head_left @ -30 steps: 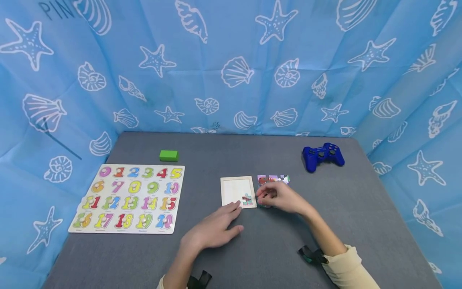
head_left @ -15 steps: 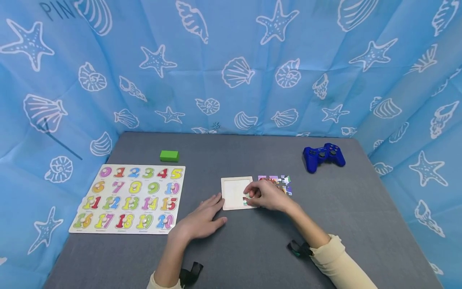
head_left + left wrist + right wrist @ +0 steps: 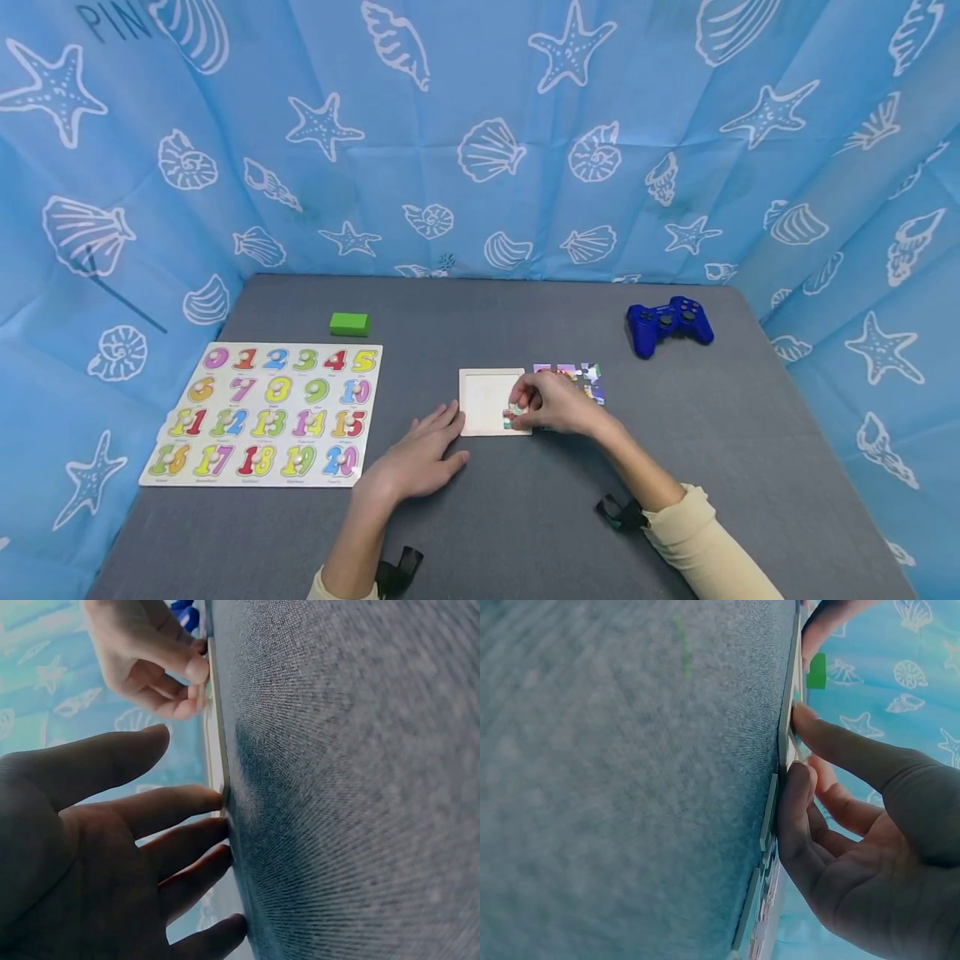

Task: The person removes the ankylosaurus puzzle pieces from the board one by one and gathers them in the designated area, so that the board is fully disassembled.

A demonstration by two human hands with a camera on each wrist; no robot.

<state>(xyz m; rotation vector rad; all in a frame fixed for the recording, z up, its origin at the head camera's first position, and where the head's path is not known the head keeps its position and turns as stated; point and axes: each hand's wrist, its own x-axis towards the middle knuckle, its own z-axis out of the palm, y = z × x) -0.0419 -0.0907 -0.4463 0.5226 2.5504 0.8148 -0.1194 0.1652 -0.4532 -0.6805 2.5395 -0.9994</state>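
A small square wooden puzzle tray (image 3: 482, 398) lies flat on the grey table. My left hand (image 3: 415, 461) has its fingers extended, their tips touching the tray's left edge. Over the tray's lower right corner, my right hand (image 3: 558, 407) pinches a small jigsaw piece (image 3: 802, 751) between thumb and fingers, mostly hidden by them. Part of a jigsaw piece (image 3: 508, 422) shows in that corner, below the fingertips. Just right of the tray, colourful jigsaw pieces (image 3: 592, 385) lie together, partly covered by the right hand.
A number puzzle board (image 3: 258, 414) lies on the left, with a green block (image 3: 349, 324) behind it. A blue game controller (image 3: 670, 324) sits at the back right. A blue seashell-print curtain (image 3: 480, 150) hangs behind the table (image 3: 675, 433) and along its sides.
My right hand has moved left from the loose pieces to the tray's lower right corner, carrying a jigsaw piece. My left hand has shifted left, from the tray's lower edge to its left edge.
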